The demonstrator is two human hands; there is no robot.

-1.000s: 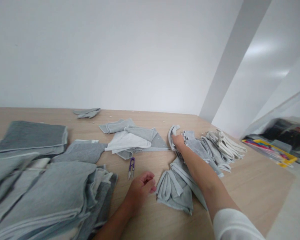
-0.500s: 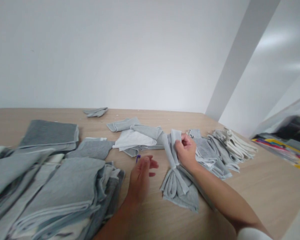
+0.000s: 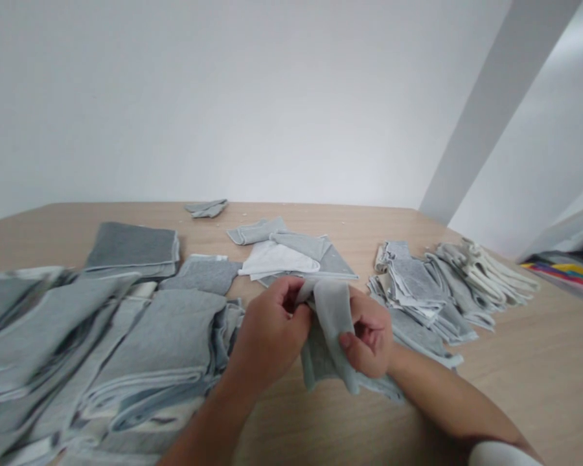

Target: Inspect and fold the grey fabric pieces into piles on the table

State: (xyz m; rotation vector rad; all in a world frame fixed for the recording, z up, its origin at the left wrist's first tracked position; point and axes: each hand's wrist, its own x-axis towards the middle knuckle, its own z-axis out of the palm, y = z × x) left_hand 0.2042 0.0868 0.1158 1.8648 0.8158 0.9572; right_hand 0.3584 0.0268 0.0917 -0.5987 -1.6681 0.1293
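Both hands meet over the middle of the wooden table (image 3: pixel 515 362). My left hand (image 3: pixel 267 333) is closed, pinching the upper end of a narrow light grey fabric strip (image 3: pixel 335 320). My right hand (image 3: pixel 366 333) is closed on the same strip lower down, thumb pressed on its front. The strip hangs down over a small heap of similar grey pieces (image 3: pixel 315 362) lying under my hands.
Large folded grey fabric stacks (image 3: pixel 107 349) fill the left side. A fanned row of grey and cream pieces (image 3: pixel 437 285) lies to the right. Loose grey and white pieces (image 3: pixel 282 255) sit behind my hands. Colourful items (image 3: pixel 571 272) are at the far right edge.
My right hand lifted a grey strip from the right-hand row and brought it toward me. My left hand rose from the table and closed on it. The purple snips are now hidden.
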